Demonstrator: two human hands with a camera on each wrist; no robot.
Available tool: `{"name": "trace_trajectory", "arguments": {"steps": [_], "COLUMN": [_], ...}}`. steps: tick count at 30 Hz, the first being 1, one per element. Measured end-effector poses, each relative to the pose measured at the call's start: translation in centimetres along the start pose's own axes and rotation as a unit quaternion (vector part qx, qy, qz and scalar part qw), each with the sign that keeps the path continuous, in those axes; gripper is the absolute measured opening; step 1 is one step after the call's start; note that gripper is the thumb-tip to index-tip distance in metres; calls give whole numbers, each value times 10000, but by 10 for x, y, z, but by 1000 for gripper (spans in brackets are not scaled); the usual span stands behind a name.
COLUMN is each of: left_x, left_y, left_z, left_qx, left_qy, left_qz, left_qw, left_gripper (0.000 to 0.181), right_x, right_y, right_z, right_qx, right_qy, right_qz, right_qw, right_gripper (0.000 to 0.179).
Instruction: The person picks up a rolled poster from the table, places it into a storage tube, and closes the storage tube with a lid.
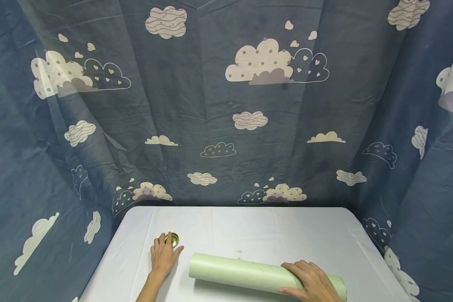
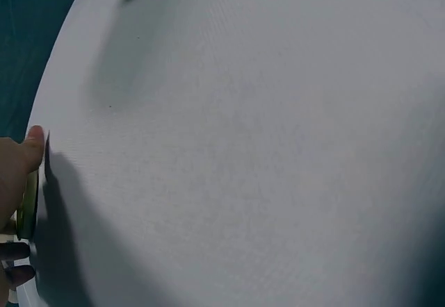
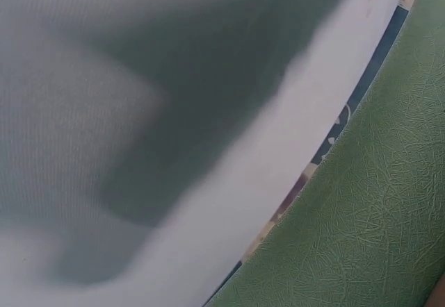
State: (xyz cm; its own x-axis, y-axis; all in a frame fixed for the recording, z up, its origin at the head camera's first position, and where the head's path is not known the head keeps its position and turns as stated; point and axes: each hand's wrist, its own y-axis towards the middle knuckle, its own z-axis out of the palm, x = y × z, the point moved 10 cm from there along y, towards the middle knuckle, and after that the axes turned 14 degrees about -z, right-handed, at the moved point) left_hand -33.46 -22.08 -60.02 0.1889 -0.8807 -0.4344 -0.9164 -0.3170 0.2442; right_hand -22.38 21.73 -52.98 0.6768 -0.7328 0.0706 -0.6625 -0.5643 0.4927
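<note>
My left hand [image 1: 164,256] is at the left part of the white table. Its fingers lie over a small round gold lid [image 1: 175,239], covering part of it. In the left wrist view the lid [image 2: 28,206] appears edge-on, between the thumb and the other fingers. At the right front, my right hand [image 1: 312,282] grips a long light green roll [image 1: 235,269] near its right end, fingers over the top and thumb on the near side. The roll slants slightly down to the right and casts a shadow below it. Its crinkled surface [image 3: 368,203] fills the right wrist view's lower right.
The white-covered table [image 1: 249,226] has rounded far corners. A dark blue curtain [image 1: 219,96] with cloud prints hangs behind it and along both sides. A small faint mark [image 1: 238,251] shows on the tabletop behind the roll.
</note>
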Motion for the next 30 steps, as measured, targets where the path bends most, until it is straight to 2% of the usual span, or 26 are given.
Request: {"name": "trace_trajectory", "arguments": {"steps": [8, 12, 17, 20, 24, 27, 30], "left_x": [-11, -13, -12, -6, 4, 14, 21], "left_y": [1, 4, 6, 3, -4, -10, -16], "left_z": [-5, -8, -10, -11, -14, -19, -24], "left_qx": [-616, -679, -308, -148, -15, 206, 520], "left_qy": [353, 331, 157, -132, -624, -1133, -1741], "left_qz": [462, 521, 446, 398, 204, -165, -562], "left_qw": [9964, 9958, 9984, 9990, 9978, 9932, 9817], "left_gripper": [54, 47, 53, 57, 53, 51, 51], "right_x": [1, 1, -1, 0, -2, -3, -4], "right_y": [-1, -1, -1, -1, -1, -2, -2], "right_z": [2, 3, 3, 0, -4, -5, -6], "right_qx": [-62, -9, -50, -221, -377, -438, -487], "right_qy": [12, 6, -28, -77, -97, -91, -97], "right_qz": [-42, -31, -55, -205, -252, -229, -224], "right_qw": [10000, 10000, 10000, 9995, 9989, 9987, 9985], "right_gripper": [56, 56, 57, 57, 57, 57, 57]}}
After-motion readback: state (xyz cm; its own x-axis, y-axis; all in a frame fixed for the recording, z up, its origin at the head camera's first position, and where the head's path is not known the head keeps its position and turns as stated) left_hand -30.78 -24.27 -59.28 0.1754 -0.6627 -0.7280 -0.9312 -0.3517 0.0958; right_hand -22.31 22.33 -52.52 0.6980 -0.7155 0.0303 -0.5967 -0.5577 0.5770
